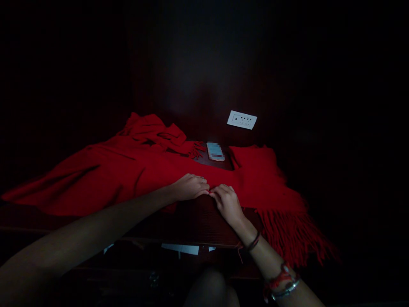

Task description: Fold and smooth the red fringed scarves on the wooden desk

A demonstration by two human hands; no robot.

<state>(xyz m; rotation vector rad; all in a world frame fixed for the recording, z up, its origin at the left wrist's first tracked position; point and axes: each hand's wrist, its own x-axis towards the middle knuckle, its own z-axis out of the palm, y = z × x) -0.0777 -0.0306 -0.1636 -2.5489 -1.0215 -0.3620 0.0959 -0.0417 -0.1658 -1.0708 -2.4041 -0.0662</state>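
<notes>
A large red scarf (128, 170) with fringed ends lies spread across a dark wooden table (194, 221). My left hand (189, 187) rests on the near edge of the scarf with its fingers curled down on the cloth. My right hand (227, 203) sits beside it, fingertips pinching the same edge. The two hands almost touch at the fingertips. A ring shows on my left hand, and bracelets circle my right wrist (281, 279).
A phone (215, 152) lies on the table behind the scarf. A white wall socket (242, 120) is on the dark wall behind. The scarf's fringe (294, 238) hangs over the table's right front edge. White paper (180, 249) shows under the table edge. The room is very dark.
</notes>
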